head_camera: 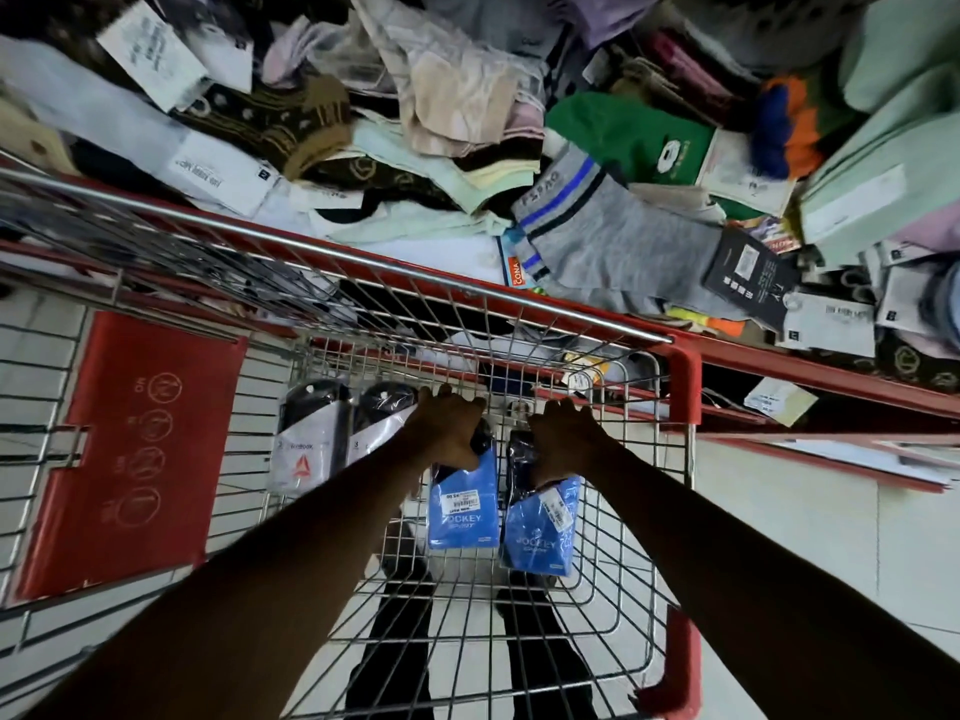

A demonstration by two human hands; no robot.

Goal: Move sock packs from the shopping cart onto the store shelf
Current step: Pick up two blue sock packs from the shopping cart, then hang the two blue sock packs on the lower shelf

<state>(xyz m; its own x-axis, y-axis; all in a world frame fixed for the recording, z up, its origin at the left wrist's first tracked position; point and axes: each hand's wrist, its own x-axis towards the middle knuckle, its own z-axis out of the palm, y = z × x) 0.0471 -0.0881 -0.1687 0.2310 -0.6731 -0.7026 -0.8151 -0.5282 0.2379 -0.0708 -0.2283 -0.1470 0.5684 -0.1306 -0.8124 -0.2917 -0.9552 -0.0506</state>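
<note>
Both my arms reach down into the wire shopping cart [618,605]. My left hand [449,426] grips the dark top of a blue Jockey sock pack [462,517]. My right hand [563,439] grips the top of a second blue Jockey sock pack [543,532] beside it. Two white-and-black Reebok sock packs [306,444] lie in the cart to the left of my hands. Beyond the cart's far rim, the red-edged store shelf [779,366] is heaped with loose socks and packs, among them a grey sock with blue stripes [618,236].
The cart's red fold-down seat flap [130,449] stands at the left. A red corner bumper [683,387] caps the cart's right side against the shelf. A lower shelf level [852,454] shows at right. Pale floor tiles [810,553] lie below.
</note>
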